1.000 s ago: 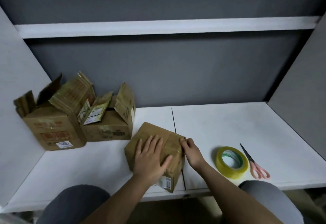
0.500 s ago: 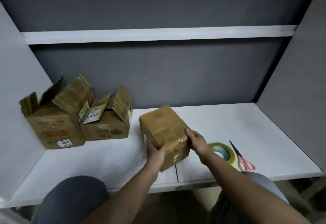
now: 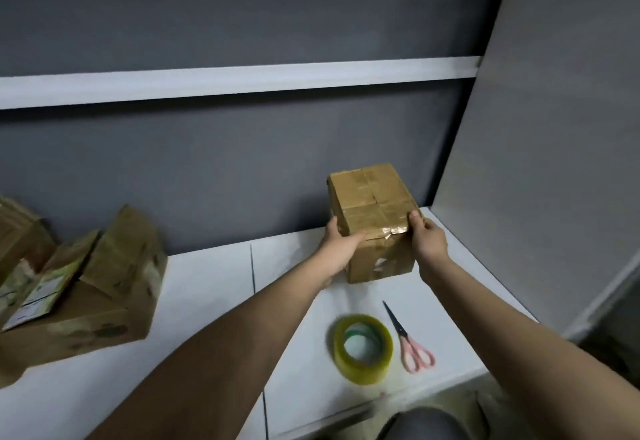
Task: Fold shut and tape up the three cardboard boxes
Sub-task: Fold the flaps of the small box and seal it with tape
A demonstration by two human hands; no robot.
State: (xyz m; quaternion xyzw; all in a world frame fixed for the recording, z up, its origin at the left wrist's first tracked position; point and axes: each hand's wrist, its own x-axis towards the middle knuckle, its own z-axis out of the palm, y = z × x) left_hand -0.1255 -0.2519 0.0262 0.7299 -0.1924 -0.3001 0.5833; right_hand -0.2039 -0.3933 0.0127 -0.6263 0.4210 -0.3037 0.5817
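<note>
A small closed cardboard box (image 3: 370, 204), its top crossed with clear tape, is held at the back right of the white table (image 3: 207, 318), near the grey wall. My left hand (image 3: 337, 249) grips its left side and my right hand (image 3: 427, 238) grips its right front edge. Whether the box rests on the table or hangs just above it, I cannot tell. An open box (image 3: 114, 287) with raised flaps stands at the left. A second open box (image 3: 20, 231) shows partly at the left frame edge.
A roll of yellowish clear tape (image 3: 363, 347) lies on the table in front of the held box. Pink-handled scissors (image 3: 410, 342) lie just right of the roll. A grey side panel (image 3: 540, 162) closes the right; a white shelf (image 3: 242, 81) runs above.
Both hands lifted the taped box off the table's front and carried it back and to the right. My view swung right, so the open boxes slid toward the left edge.
</note>
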